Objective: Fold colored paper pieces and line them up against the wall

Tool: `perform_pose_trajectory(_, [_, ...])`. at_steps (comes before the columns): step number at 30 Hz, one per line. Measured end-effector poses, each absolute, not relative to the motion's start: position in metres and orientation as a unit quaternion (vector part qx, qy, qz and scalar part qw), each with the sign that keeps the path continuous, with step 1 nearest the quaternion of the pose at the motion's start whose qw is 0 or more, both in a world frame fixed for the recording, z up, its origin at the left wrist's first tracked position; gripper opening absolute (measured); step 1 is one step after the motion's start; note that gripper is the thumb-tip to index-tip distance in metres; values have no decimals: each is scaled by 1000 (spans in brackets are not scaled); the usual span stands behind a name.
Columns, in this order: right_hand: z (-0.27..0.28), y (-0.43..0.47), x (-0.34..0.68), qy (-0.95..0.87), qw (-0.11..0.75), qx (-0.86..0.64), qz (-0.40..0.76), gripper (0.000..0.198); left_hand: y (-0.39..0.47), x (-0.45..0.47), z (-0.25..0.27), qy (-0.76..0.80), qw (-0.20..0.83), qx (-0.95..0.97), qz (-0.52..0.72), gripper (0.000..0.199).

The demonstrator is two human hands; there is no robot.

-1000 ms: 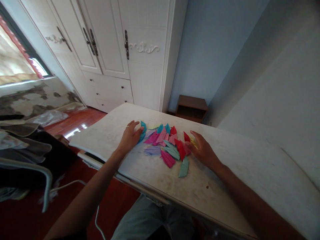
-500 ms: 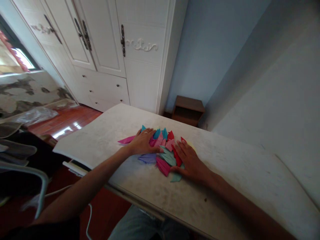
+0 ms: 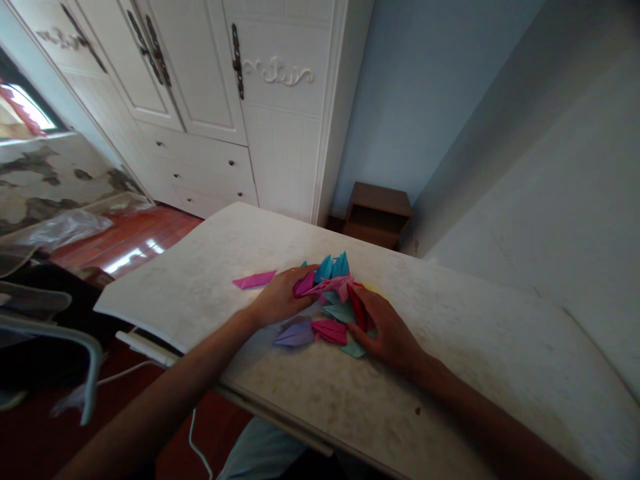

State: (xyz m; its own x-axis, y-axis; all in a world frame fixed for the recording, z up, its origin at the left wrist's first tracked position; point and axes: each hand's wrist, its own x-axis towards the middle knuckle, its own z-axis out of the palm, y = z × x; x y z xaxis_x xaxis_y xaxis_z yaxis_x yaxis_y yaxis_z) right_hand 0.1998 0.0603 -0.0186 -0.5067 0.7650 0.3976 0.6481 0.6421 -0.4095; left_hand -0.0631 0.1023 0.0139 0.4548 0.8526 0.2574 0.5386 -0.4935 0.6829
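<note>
Folded pieces of coloured paper lie bunched on the pale tabletop: blue ones [image 3: 331, 267] at the back, a pink one [image 3: 342, 287] in the middle, mint green ones [image 3: 339, 308] below. My left hand [image 3: 285, 293] curls round the bunch's left side, beside a magenta folded paper [image 3: 303, 285]; its far fingers are partly hidden. From the right, my right hand [image 3: 385, 323] closes against a red folded paper [image 3: 358, 308]. A lilac piece [image 3: 295, 335] and a dark pink piece [image 3: 330, 331] rest nearer me. A flat pink strip [image 3: 254, 279] lies apart at left.
The table [image 3: 440, 347] runs along a white wall on the right. Behind it stand a white wardrobe [image 3: 285, 153] and a small brown cabinet [image 3: 380, 200]. A white metal frame [image 3: 93, 373] and a white cable [image 3: 193, 433] are at lower left.
Both hands have gone from lying flat and spread over the papers to curling in from the sides. The papers are bunched closer and higher; the pink strip now lies clear of my left hand.
</note>
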Motion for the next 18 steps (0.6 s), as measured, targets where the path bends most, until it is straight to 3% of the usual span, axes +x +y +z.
perform_pose_trajectory(7, [-14,57,203,-842,314,-410,153,70,102,-65,8,418,389,719,396,49])
perform_pose_trajectory(18, [-16,59,202,-805,370,-440,146,51,106,-64,4,423,391,687,443,54])
